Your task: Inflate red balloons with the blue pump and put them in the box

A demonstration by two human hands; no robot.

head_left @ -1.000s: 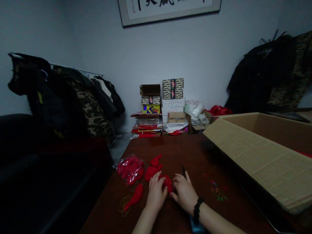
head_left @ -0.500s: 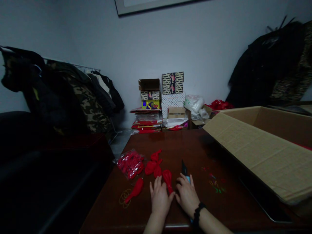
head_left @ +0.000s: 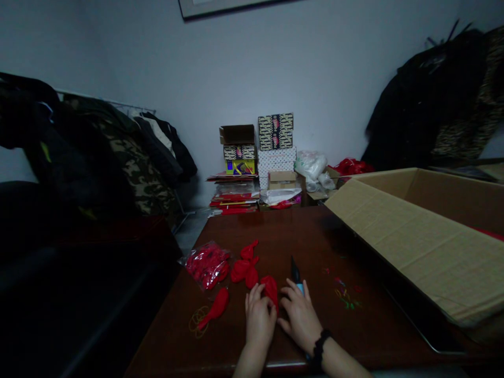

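A deflated red balloon (head_left: 271,287) is seen flat on the worktop (head_left: 315,236), near the front edge, between the two hands. It is thin limp rubber, matt, teardrop-shaped, with the narrow end toward the person. The left hand (head_left: 260,321) is laid on its near left side, with fingers (head_left: 254,296) held together over the narrow end; whether the rubber is pinched cannot be told. The right hand (head_left: 301,317) is laid palm down just right of the balloon, its fingers (head_left: 293,294) apart and flat. Their tips are just beside a slim black pen-like tool (head_left: 295,270) with a pale blue lower part; contact cannot be told. A black bead bracelet (head_left: 319,341) is worn on the right wrist.

The worktop is dark red-brown wood, smooth, with a slight sheen. Left of the hands a second balloon (head_left: 214,310), also red and limp, is laid over a few yellowish rubber bands (head_left: 195,321). Further back a clear crinkled plastic bag (head_left: 207,262) stuffed with red balloons is seen, and beside it a small heap of loose balloons (head_left: 244,268). Thin coloured bands (head_left: 344,296) are scattered right of the hands. The right side is taken by a big open cardboard box (head_left: 413,247), plain brown, with stiff flat flaps. Patterned boxes (head_left: 275,131) are stacked at the far wall
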